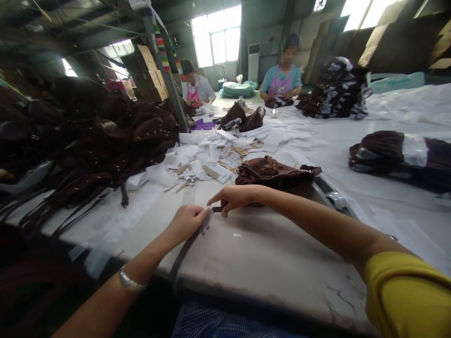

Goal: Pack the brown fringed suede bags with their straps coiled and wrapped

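Note:
A dark brown strap (185, 251) runs up over the near table edge into my hands. My left hand (188, 220) is closed on it, thumb on top, with a bit of clear plastic film (207, 221) at the fingertips. Just to the right, my right hand (234, 198) pinches the strap's end, index finger reaching toward the left thumb. Behind my right hand lies a brown bag (269, 171) with fringe on its left side. My right forearm crosses in front of the bag and hides its lower part.
Brown bags with hanging straps form a big heap (105, 126) on the left. Paper and card scraps (214, 159) litter the middle. Wrapped brown bundles (387, 150) lie right, near a tall stack (334, 89). Two people (282, 82) work across the table (253, 263).

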The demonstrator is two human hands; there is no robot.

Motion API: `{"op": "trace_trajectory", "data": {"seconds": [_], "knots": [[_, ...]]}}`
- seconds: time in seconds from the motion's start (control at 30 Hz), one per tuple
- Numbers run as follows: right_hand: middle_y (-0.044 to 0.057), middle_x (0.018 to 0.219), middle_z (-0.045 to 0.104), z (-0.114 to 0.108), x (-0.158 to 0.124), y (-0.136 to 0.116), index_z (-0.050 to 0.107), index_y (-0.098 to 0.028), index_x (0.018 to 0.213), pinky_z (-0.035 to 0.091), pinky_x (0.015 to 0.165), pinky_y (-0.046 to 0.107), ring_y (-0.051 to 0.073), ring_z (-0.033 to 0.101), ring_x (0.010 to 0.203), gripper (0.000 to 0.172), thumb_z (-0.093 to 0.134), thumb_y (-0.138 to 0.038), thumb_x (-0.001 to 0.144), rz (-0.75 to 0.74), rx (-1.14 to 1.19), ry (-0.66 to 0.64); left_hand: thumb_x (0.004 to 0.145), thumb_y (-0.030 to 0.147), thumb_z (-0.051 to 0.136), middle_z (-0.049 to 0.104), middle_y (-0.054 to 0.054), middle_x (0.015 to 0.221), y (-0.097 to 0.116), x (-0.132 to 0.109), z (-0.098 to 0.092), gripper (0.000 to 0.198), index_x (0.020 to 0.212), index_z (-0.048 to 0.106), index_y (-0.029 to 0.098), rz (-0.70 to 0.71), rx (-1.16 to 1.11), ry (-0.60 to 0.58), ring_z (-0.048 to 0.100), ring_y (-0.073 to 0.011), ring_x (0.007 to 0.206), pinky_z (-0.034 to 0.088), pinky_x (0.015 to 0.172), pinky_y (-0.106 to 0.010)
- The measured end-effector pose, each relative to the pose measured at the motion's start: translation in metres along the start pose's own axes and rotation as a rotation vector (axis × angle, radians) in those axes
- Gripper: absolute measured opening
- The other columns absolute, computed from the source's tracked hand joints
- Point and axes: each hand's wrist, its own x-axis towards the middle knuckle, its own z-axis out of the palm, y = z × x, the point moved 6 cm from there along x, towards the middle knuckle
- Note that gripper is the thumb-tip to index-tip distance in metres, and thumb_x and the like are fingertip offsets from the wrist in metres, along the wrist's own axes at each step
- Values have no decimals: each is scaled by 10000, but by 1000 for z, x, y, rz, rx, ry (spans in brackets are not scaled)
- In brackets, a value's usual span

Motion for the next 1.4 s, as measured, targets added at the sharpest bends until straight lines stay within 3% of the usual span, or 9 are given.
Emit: {"op": "trace_trajectory", "data": {"seconds": [0.1,0.2,0.33,0.57,0.7,0.87,1.03,1.27,1.4], "knots": [[43,979,725,-8,-5,4,487,-213,1438,437,759,214,157,643,838,724,770,-223,772,-33,23,46,885,559,469,720,-34,618,8,13,1,495,686,711,177,8,-4,7,670,-194,572,463,577,-263],[61,1033,720,-18,-15,12,498,-200,1429,444,787,218,162,639,884,698,763,-235,785,-33,44,57,881,587,482,736,-47,668,-8,10,-2,501,752,723,167,-52,-75,-64,677,-198,594,470,587,-265],[47,946,735,-18,-17,14,498,-167,1426,454,775,210,148,647,859,665,729,-193,803,-8,123,-52,871,612,510,765,-78,813,-25,1,-3,510,881,732,153,-90,-208,-135,704,-216,727,502,657,-273],[2,843,721,-7,-9,-1,311,-199,1524,457,719,206,115,650,757,775,638,-94,830,-29,247,-194,877,566,536,751,-133,958,10,20,21,482,940,708,120,-17,-395,-236,713,-213,760,548,654,-297],[34,961,726,-21,-18,1,471,-207,1441,440,715,213,142,639,817,695,710,-153,790,-25,50,-37,877,549,528,747,-129,908,22,29,21,464,897,681,112,26,-355,-185,672,-160,585,488,477,-241],[58,900,731,-32,-28,11,727,-178,1111,395,644,245,177,615,768,339,730,-179,771,150,-291,53,877,533,514,753,-116,843,17,34,19,450,850,678,115,0,-250,-156,631,-132,485,438,402,-213],[32,910,730,-25,-16,9,576,-185,1345,395,652,214,157,624,785,624,740,-133,745,92,-200,45,891,476,494,749,-136,813,26,46,28,414,830,662,102,6,-254,-123,695,-176,570,514,465,-239],[24,920,707,-25,-26,7,660,-160,1214,405,655,194,128,602,756,458,734,-231,767,-41,-106,41,870,421,555,726,-90,703,36,61,34,352,749,665,110,57,-259,-75,630,-124,441,415,376,-188],[21,815,717,-21,-26,14,741,-134,1021,410,645,196,124,596,704,243,692,-244,811,14,-86,68,863,531,562,738,-122,776,34,62,37,446,803,677,103,42,-329,-101,675,-151,542,480,460,-212]]}}
